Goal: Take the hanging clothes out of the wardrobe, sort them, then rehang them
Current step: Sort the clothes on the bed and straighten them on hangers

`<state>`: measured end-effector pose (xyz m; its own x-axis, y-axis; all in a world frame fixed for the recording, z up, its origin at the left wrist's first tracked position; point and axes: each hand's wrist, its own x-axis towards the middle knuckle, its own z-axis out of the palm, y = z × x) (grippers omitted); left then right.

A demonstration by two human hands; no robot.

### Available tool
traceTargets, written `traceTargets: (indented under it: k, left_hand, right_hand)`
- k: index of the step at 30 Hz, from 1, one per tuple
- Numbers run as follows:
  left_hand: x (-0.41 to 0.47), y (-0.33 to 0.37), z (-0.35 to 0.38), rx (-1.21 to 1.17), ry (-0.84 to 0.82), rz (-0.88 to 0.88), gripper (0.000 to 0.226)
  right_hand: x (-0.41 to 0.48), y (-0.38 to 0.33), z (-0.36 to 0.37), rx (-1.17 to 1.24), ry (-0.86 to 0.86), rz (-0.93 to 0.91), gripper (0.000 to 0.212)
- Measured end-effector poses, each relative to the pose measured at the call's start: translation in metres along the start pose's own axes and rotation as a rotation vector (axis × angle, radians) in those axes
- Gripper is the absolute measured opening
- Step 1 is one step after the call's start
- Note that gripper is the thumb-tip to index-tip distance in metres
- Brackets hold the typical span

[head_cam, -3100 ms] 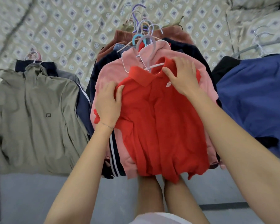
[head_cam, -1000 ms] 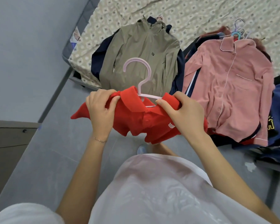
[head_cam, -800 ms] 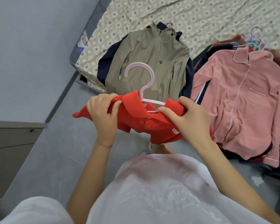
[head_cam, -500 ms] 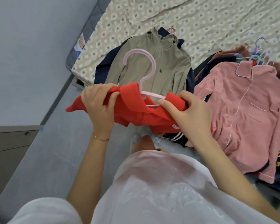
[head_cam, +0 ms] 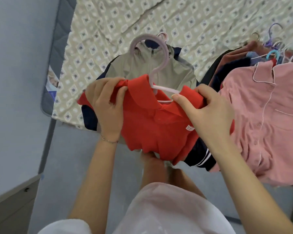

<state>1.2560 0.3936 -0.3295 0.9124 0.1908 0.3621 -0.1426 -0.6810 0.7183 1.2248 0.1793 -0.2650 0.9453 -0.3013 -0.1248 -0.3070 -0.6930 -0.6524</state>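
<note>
Both hands, left (head_cam: 107,105) and right (head_cam: 205,112), each grip a shoulder of the red shirt (head_cam: 152,122), holding it level above the khaki jacket (head_cam: 167,71) on the bed (head_cam: 142,16), likely so its hanger (head_cam: 150,53) stays seated.

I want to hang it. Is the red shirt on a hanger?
On: the pink hanger pokes out of the red shirt at the collar.

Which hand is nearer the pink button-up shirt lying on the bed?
Right. The right hand, gripping one shoulder of the red polo, is beside the pink shirt; the left hand grips the other shoulder, farther away.
</note>
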Motion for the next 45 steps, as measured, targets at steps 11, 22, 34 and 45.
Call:
traceTargets:
  k: [11, 22, 34, 45]
  left_hand:
    - [0.063, -0.138, 0.165, -0.017, -0.202, -0.168, 0.024]
    - [0.083, -0.226, 0.287, 0.052, -0.219, -0.172, 0.025]
    - [0.061, -0.210, 0.281, 0.282, -0.273, 0.053, 0.034]
    - [-0.017, -0.065, 0.294, 0.335, -0.447, 0.347, 0.048]
  right_hand:
    - [0.152, 0.083, 0.143, -0.026, -0.006, -0.008, 0.036]
    - [0.241, 0.163, 0.246, -0.127, -0.019, 0.011, 0.042]
    - [0.203, 0.188, 0.232, -0.143, -0.043, 0.004, 0.064]
    - [0.139, 0.273, 0.094, -0.160, -0.041, -0.003, 0.073]
